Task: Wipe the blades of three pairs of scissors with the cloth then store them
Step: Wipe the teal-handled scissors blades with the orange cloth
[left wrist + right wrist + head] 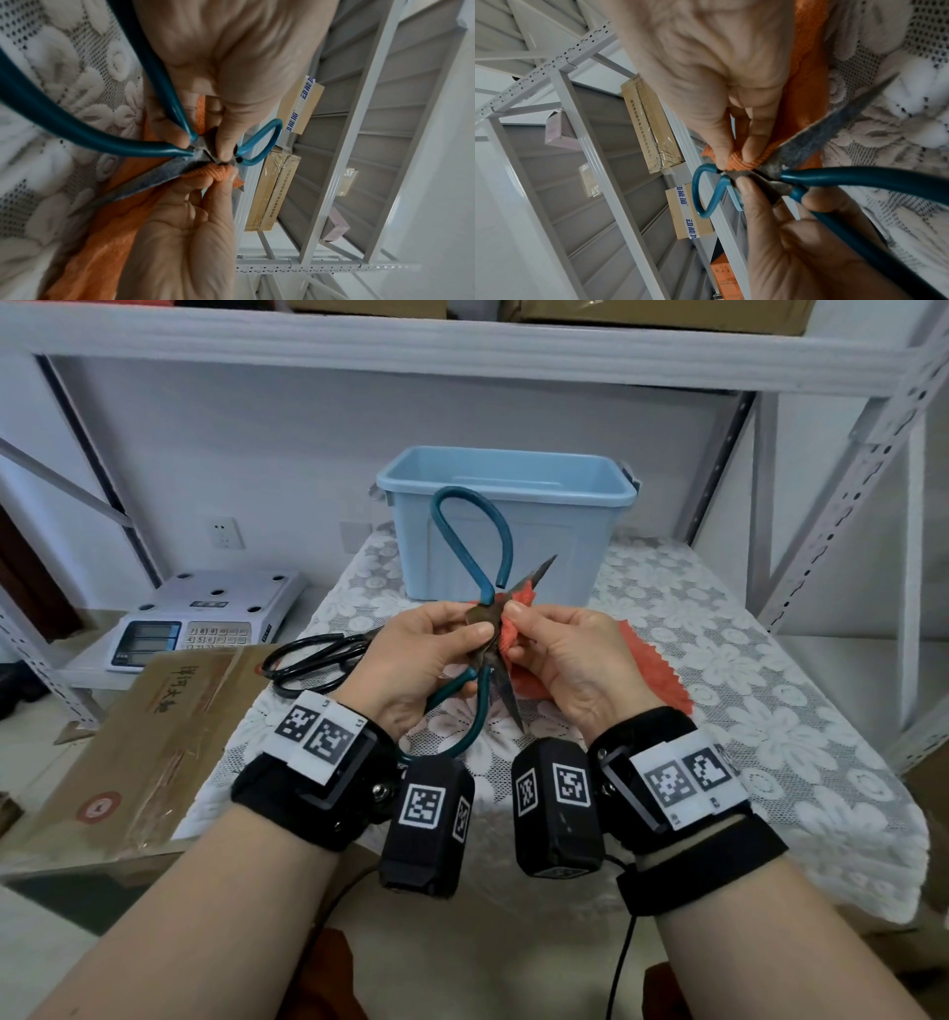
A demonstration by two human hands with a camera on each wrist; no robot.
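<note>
Teal-handled scissors (506,693) are held spread open above the table, one blade pointing at me and the other toward the bin. My left hand (462,636) pinches them at the pivot (205,150), thumb on top. My right hand (518,626) pinches a fold of the orange cloth (652,670) round the far blade, right beside the pivot (741,162). The remainder of the cloth trails down onto the table. The near blade (821,134) is dull grey and bare. A black pair of scissors (313,660) lies on the table to the left.
A light blue bin (508,526) stands open at the back of the lace-covered table (744,711). To the left a weighing scale (205,618) sits on a low shelf beside a cardboard box (138,742). White metal shelving (832,505) frames the table.
</note>
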